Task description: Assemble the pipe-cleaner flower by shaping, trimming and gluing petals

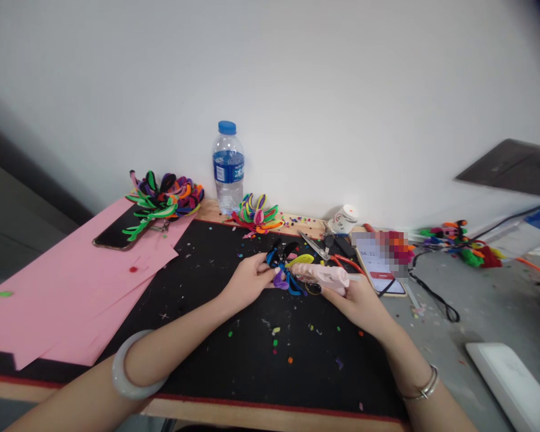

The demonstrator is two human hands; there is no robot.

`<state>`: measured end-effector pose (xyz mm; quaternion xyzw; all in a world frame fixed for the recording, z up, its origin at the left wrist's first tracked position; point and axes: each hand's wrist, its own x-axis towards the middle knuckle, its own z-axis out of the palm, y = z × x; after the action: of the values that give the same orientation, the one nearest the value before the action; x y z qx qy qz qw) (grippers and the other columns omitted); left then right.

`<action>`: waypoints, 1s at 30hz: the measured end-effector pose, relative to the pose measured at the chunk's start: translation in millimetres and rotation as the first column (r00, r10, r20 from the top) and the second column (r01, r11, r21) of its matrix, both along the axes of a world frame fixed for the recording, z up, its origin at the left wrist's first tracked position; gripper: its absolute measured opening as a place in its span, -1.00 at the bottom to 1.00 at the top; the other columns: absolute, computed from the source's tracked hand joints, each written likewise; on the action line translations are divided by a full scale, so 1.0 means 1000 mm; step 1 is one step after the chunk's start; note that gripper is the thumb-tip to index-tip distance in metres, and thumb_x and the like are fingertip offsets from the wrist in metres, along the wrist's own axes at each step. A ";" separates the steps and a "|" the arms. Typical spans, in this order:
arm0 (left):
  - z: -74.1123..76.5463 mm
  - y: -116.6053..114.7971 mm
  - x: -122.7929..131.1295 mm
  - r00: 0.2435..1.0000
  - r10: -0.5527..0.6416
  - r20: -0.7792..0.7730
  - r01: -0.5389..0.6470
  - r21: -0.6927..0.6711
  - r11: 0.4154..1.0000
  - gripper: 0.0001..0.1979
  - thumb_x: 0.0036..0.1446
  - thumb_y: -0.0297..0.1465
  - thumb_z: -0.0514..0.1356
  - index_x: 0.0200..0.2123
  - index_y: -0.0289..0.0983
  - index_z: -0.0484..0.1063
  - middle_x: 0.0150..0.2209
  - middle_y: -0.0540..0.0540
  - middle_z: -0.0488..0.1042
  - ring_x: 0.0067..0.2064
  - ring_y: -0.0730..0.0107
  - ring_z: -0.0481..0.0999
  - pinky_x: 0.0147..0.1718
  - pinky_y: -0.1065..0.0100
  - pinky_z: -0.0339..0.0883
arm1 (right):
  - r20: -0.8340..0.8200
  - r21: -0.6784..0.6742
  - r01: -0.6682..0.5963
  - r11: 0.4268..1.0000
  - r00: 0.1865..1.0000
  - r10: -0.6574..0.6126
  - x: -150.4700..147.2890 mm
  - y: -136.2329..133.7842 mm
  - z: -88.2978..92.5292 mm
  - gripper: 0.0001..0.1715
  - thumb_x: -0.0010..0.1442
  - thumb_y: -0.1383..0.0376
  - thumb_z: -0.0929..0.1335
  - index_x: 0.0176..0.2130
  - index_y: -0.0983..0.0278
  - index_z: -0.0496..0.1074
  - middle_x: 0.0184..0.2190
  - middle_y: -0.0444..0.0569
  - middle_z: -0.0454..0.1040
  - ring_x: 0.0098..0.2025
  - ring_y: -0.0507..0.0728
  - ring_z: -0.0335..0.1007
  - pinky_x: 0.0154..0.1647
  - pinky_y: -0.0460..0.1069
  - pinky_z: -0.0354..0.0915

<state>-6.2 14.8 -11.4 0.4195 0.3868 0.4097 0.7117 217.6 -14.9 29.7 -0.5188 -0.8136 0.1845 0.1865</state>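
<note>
My left hand pinches a pipe-cleaner flower with blue, black, purple and yellow looped petals. In my right hand is a pale pink glue gun, its nozzle end pointing left at the flower's middle. The nozzle tip lies against or among the petals, so I cannot tell whether it touches. Both hands are above the black mat. Just beyond them lie scissors and a red-handled tool.
Pink sheets with a dark phone are on the left. Pipe-cleaner bundles, a water bottle and a white roll stand along the wall. At right are a lit phone, a black cord and a white box.
</note>
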 end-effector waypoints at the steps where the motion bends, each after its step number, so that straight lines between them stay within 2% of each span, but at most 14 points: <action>1: 0.000 0.000 0.000 1.000 0.000 -0.002 0.000 -0.002 1.000 -0.71 -0.08 -0.40 0.24 -0.22 -0.32 0.37 -0.37 -0.07 0.52 -0.33 0.36 0.53 -0.22 0.22 0.41 | -0.004 -0.002 0.001 1.000 1.000 -0.001 0.000 0.000 0.000 -0.72 0.12 0.25 0.24 -0.25 0.32 0.46 -0.52 -0.08 0.47 -0.50 0.07 0.36 -0.47 -0.10 0.28; 13: -0.002 0.000 -0.001 1.000 -0.010 -0.026 0.011 0.022 1.000 -0.73 -0.04 -0.41 0.22 -0.21 -0.32 0.35 -0.36 -0.07 0.51 -0.32 0.36 0.53 -0.23 0.22 0.42 | -0.014 -0.002 -0.009 1.000 1.000 0.009 -0.001 0.000 0.002 -0.69 0.12 0.27 0.23 -0.16 0.30 0.44 -0.44 -0.05 0.50 -0.42 0.10 0.41 -0.39 -0.08 0.30; 23: -0.009 0.001 -0.001 0.995 -0.034 -0.095 0.043 0.088 0.995 -0.73 -0.04 -0.35 0.21 -0.23 -0.30 0.35 -0.35 -0.07 0.50 -0.29 0.30 0.52 -0.25 0.18 0.42 | -0.014 0.007 0.024 1.000 1.000 -0.024 0.000 0.000 0.000 -0.74 0.11 0.25 0.25 -0.30 0.32 0.46 -0.49 -0.07 0.49 -0.47 0.09 0.38 -0.47 -0.09 0.29; 28: -0.006 0.000 0.000 0.995 -0.047 -0.087 0.055 0.091 0.994 -0.76 -0.05 -0.36 0.22 -0.27 -0.31 0.34 -0.29 -0.10 0.50 -0.27 0.30 0.51 -0.26 0.22 0.42 | -0.003 0.009 0.009 1.000 1.000 -0.009 0.002 0.001 -0.002 -0.75 0.12 0.26 0.24 -0.30 0.32 0.45 -0.43 -0.05 0.50 -0.43 0.10 0.39 -0.41 -0.08 0.30; 30: -0.005 0.000 -0.001 0.994 -0.051 -0.094 0.060 0.095 0.994 -0.77 -0.05 -0.36 0.21 -0.29 -0.31 0.34 -0.29 -0.09 0.51 -0.27 0.30 0.51 -0.26 0.23 0.42 | 0.005 0.002 -0.002 1.000 1.000 0.002 0.002 0.001 -0.003 -0.72 0.13 0.27 0.23 -0.23 0.32 0.44 -0.37 -0.03 0.50 -0.37 0.11 0.41 -0.34 -0.06 0.31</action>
<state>-6.9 14.6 -16.2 0.4829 0.3867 0.3885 0.6829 219.5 -13.8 27.0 -0.5184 -0.8147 0.1826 0.1848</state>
